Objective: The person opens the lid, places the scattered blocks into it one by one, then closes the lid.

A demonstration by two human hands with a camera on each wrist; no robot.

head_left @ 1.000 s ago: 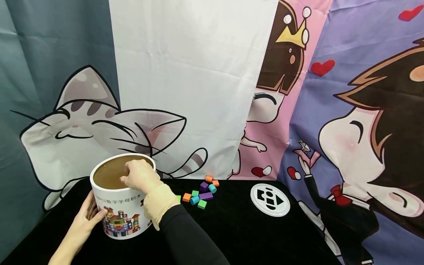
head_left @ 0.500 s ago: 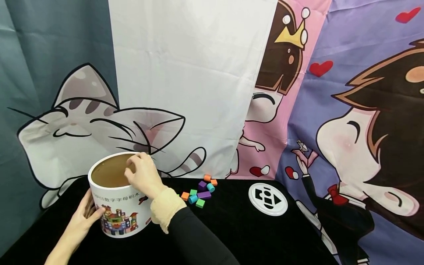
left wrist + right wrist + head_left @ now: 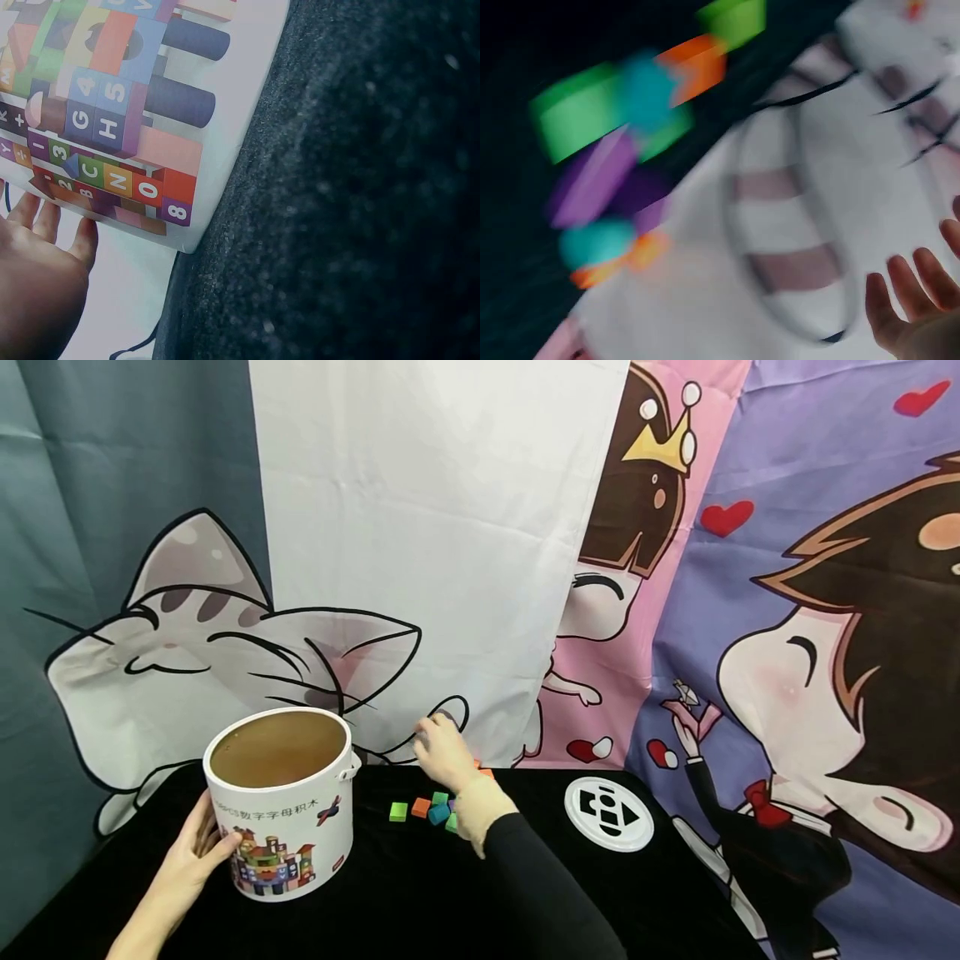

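A white bucket (image 3: 330,827) with a picture of toy blocks on its side stands at the left of the black table, its mouth open. My left hand (image 3: 195,852) holds it from the left, thumb on the front and fingers round the side. In the left wrist view, the left hand's fingers (image 3: 85,238) lie against the printed wall. My right hand (image 3: 447,758) is over the small coloured blocks (image 3: 422,808), apart from them, with nothing seen in it. The right wrist view shows the right hand's fingers (image 3: 915,292) loosely extended; the blocks are blurred there.
A round white lid (image 3: 609,814) with shaped cut-outs lies flat right of the blocks. Cloth with cartoon figures (image 3: 450,527) hangs directly behind the table. The bucket's handle lug (image 3: 351,767) juts out on its right side.
My right hand has come out of the bucket's mouth and moved right, over the blocks. The left hand and the bucket have stayed in place.
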